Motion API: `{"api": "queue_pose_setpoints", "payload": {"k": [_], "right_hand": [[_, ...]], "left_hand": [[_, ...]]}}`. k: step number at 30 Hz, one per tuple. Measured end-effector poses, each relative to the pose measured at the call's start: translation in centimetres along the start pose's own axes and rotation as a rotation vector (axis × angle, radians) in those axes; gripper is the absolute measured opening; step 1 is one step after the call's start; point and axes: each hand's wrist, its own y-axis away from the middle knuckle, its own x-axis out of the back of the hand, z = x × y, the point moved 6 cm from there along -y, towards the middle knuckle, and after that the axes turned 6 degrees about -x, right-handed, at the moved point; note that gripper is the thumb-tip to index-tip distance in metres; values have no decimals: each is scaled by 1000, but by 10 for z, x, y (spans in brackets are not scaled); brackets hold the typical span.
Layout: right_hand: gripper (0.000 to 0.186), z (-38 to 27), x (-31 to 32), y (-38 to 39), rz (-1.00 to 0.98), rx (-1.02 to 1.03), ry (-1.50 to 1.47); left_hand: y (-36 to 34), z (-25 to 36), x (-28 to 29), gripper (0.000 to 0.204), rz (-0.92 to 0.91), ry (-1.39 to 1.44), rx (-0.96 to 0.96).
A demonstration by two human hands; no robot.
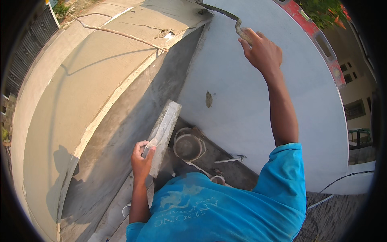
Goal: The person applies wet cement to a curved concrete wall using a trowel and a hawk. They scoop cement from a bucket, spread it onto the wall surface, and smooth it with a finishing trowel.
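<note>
My left hand (142,160) is closed around the grip of a long plastering float (166,121), which is grey and crusted with dried mortar. It is tilted upward beside the low grey wall. Reaching far forward, my right hand (261,50) grips the handle of a trowel (225,14). The trowel's thin dark blade points left to the corner where the fresh, sand-coloured plaster (100,80) meets the pale blue-white wall (238,88). A dark smudge of mortar (202,12) shows at that corner, by the blade.
Below me stands a mortar-stained bucket (188,147), with a smaller container (218,180) near my body. A bent stick (121,35) lies across the plastered ledge and overhangs its edge. A red spirit level (312,36) rests along the pale wall's far edge. A cable (346,176) runs at right.
</note>
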Motion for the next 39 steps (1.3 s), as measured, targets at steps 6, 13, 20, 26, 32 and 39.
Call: {"api": "queue_pose_setpoints", "payload": {"k": [6, 13, 20, 26, 32, 39], "right_hand": [[25, -4, 9, 0, 57, -41, -91], [31, -9, 17, -3, -86, 37, 74], [22, -14, 14, -10, 69, -37, 21], [21, -21, 13, -2, -48, -32, 75], [23, -28, 1, -8, -48, -85, 98], [23, -27, 6, -1, -60, -43, 68]], "left_hand": [[1, 15, 2, 34, -17, 47, 108], [6, 6, 8, 35, 3, 64, 108], [6, 7, 9, 35, -15, 36, 99], [8, 4, 11, 36, 3, 78, 122], [8, -6, 15, 36, 11, 18, 23], [12, -12, 20, 37, 37, 9, 50]]}}
